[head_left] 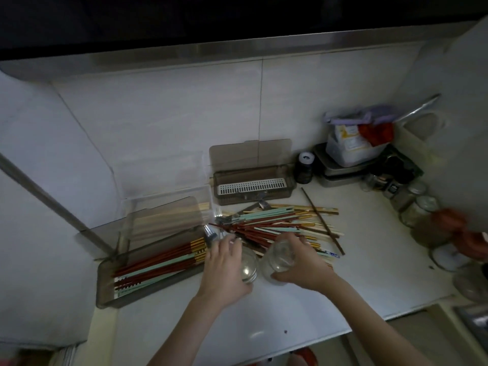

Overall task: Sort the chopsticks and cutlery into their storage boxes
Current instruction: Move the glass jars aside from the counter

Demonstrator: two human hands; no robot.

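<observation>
A loose pile of red, mint and wooden chopsticks (280, 224) lies on the white counter, with forks (232, 217) at its left end. My left hand (224, 262) grips a clear glass jar (249, 269) at the pile's near edge. My right hand (298, 260) grips a second glass jar (280, 256) beside it. A grey storage box (105, 297) at the left holds red and mint chopsticks, its lid raised. Another grey box (253, 183) with a white slotted insert stands open at the back.
A clear box (169, 204) with wooden chopsticks sits behind the left box. Spice jars (412, 204), a dark bottle (305, 167) and stacked containers (351, 151) crowd the right back corner. The counter's front edge (290, 347) runs below my arms.
</observation>
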